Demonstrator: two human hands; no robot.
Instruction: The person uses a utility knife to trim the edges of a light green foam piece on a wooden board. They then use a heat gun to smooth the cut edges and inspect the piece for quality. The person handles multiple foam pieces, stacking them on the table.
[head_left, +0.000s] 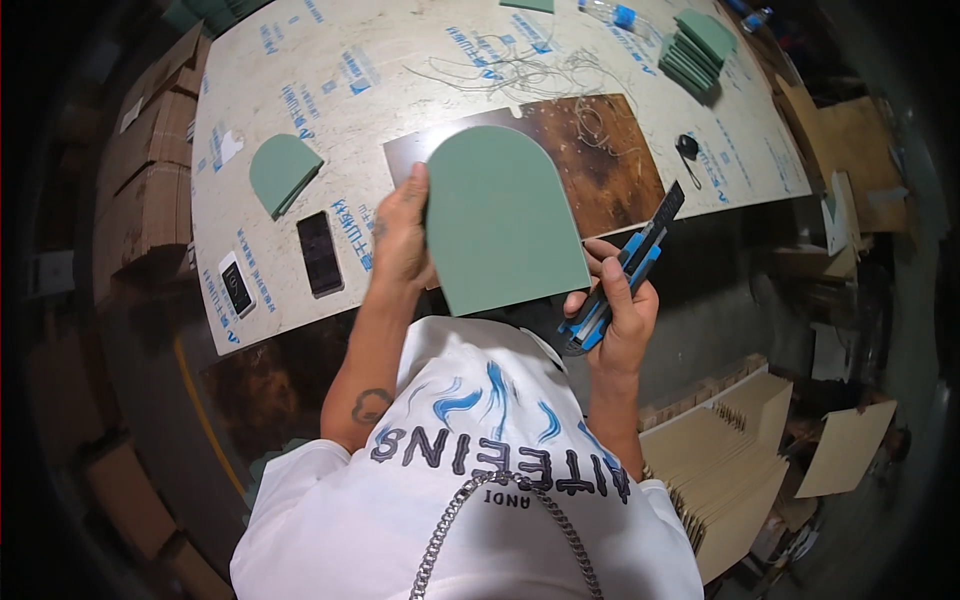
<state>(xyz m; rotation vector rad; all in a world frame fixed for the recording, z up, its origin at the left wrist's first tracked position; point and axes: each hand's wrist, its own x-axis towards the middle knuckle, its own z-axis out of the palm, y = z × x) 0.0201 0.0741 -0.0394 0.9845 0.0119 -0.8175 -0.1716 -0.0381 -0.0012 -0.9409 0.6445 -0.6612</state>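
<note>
Head view: my two hands were apart, one on either side of a green panel (505, 220) with a rounded top, which I held up in front of my shirt (480, 400), over the near edge of the table (360, 130). My left hand (400, 232) was clamped on its left edge, thumb on the rim; the other fingers were mostly hidden behind it. My right hand (622, 322) was closed round a blue and black utility knife (612, 285) — blade out, pointing up and to the right, away from the panel. Some of those fingertips came close to the panel's right edge, though I couldn't tell whether they touched. Beyond, the panel blocked part of a brown board (615, 185) on the table, with loose string (500, 70) strewn over and past it. To the left lay a dark phone (320, 253), a small white device (237, 284) and a few rounded green pieces (283, 172); to the right, a black object with a cord (688, 147) and, farther off, a green stack (692, 60) near a plastic bottle (608, 13).
</note>
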